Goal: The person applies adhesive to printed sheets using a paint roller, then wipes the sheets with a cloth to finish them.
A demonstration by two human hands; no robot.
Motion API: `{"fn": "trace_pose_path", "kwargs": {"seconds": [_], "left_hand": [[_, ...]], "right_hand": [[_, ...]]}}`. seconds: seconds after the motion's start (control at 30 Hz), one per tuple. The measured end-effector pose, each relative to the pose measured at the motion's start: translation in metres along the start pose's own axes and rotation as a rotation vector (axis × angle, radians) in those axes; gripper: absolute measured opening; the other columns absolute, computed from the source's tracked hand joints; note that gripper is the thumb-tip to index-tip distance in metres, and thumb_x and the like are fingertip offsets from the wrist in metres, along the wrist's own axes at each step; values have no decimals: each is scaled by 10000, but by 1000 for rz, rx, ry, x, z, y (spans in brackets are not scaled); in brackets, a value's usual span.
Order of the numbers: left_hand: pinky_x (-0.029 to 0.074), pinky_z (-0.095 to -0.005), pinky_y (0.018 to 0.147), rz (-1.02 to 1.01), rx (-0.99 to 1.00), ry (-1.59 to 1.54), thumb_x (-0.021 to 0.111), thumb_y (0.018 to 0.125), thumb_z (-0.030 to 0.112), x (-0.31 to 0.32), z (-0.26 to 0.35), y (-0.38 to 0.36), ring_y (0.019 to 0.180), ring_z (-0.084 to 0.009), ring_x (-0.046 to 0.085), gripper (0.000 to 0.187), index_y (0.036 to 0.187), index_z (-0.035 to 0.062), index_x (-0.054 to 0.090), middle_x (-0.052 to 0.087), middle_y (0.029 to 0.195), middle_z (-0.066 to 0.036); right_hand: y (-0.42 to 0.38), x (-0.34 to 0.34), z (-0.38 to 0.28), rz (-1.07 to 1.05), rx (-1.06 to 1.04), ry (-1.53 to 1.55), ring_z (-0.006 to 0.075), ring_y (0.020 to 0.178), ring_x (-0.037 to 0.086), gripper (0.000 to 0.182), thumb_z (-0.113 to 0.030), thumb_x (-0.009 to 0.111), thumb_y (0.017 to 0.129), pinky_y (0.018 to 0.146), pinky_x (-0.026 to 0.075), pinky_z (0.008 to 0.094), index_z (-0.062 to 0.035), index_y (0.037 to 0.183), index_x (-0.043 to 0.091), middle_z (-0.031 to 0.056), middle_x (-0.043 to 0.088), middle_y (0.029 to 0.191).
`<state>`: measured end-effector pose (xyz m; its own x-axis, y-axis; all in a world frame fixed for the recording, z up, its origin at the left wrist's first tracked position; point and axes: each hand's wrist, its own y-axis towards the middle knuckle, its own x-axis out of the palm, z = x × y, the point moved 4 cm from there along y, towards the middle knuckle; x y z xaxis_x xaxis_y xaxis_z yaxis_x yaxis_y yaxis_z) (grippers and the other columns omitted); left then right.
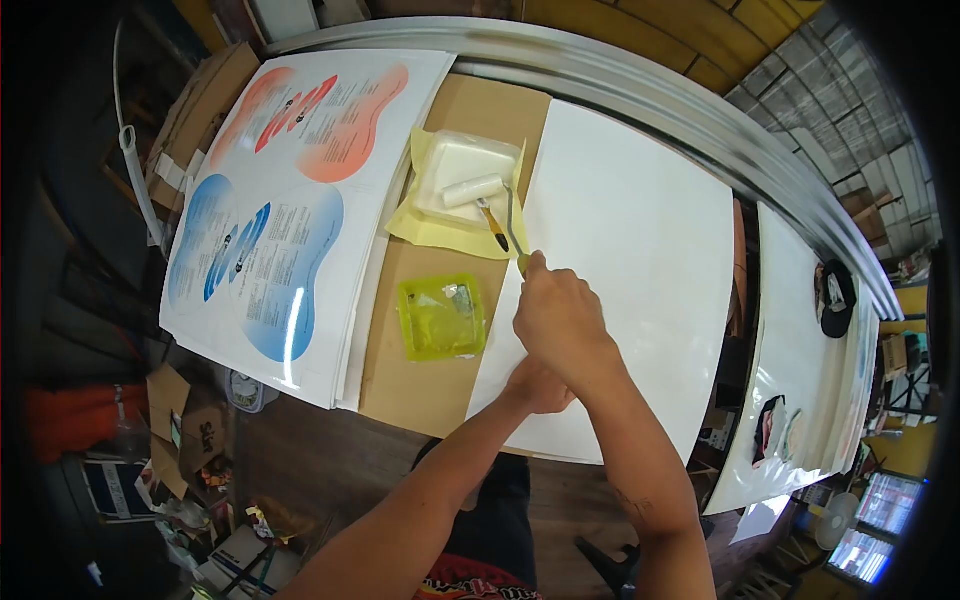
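Observation:
My right hand is closed round the handle of a paint roller. The roller's white sleeve rests in a white tray on a sheet of yellow paper. A brush with a dark tip and an orange-brown part leans over the tray's edge. Below my right wrist, my left hand lies over the white sheet, its fingers mostly hidden. To the left of my hands, a yellow-green plastic container stands on brown board.
Printed sheets with red and blue shapes are stacked at the left. Long metal profiles run along the far edge. Another white panel at the right holds a black cap. Cardboard boxes stand on the floor at lower left.

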<state>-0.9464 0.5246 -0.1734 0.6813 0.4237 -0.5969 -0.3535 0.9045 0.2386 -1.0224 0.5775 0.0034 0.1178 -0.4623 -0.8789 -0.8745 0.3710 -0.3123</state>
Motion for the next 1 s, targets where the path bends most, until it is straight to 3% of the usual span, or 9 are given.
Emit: {"fn": "trace_pose_path", "kwargs": {"seconds": [0.03, 0.13, 0.33, 0.47, 0.6, 0.83, 0.93, 1.0], "left_hand": [[424, -476, 1088, 35, 7, -28, 593, 952, 262, -2, 1, -1, 1339, -364, 493, 509, 1420, 75, 521, 546, 1446, -156], [448, -491, 1052, -109, -220, -341, 602, 938, 227, 5, -8, -2, 1304, -375, 521, 459, 1367, 70, 564, 594, 1383, -159], [445, -492, 1054, 32, -94, -384, 615, 920, 180, -5, 0, 1, 1288, -381, 526, 455, 1357, 62, 568, 606, 1362, -161], [405, -512, 1093, -101, -167, -356, 617, 920, 184, -7, 0, 6, 1369, -419, 425, 569, 1458, 69, 473, 466, 1493, -202], [296, -553, 1182, -192, -223, -373, 624, 935, 234, 2, -4, 3, 1468, -447, 281, 658, 1526, 69, 388, 310, 1594, -231], [170, -655, 1197, -216, -26, 86, 658, 939, 360, 19, -13, -1, 1478, -397, 287, 713, 1514, 40, 384, 347, 1572, -218], [372, -578, 1116, 34, 57, 74, 664, 936, 339, -21, 13, 3, 1293, -335, 541, 502, 1337, 52, 575, 581, 1374, -181], [490, -494, 961, 25, -186, -16, 684, 926, 305, -50, 25, -10, 1061, -297, 654, 328, 1154, 71, 660, 680, 1168, -129]], "right_hand": [[-7, -4, 0, -16, 21, 2, 436, 780, 724, 579, 15, 584, 808, 696, 588, 493, 182, 1351, 475, 313, 687, 868], [-17, -6, 2, -11, 39, 14, 434, 770, 721, 577, 14, 578, 817, 696, 587, 493, 169, 1361, 463, 303, 686, 873], [-14, 3, 13, 25, 35, -31, 429, 746, 713, 555, 14, 572, 829, 686, 585, 497, 133, 1363, 475, 271, 677, 851], [-13, 4, 17, 30, 17, -90, 413, 729, 714, 559, 10, 571, 837, 664, 583, 491, 97, 1382, 483, 250, 675, 855], [-19, -11, 14, 199, -14, -121, 378, 678, 703, 566, -3, 587, 840, 620, 581, 461, 7, 1403, 529, 202, 674, 870], [-14, -15, 25, 283, -29, -118, 325, 632, 666, 493, -36, 654, 856, 588, 547, 433, -51, 1349, 623, 146, 656, 807], [-13, -16, 31, 369, -54, -110, 312, 629, 654, 466, -33, 671, 853, 585, 534, 430, -67, 1318, 658, 129, 650, 775], [-16, -17, 33, 377, -68, -111, 313, 640, 663, 484, -32, 660, 855, 590, 543, 430, -105, 1333, 651, 124, 648, 796]]}}
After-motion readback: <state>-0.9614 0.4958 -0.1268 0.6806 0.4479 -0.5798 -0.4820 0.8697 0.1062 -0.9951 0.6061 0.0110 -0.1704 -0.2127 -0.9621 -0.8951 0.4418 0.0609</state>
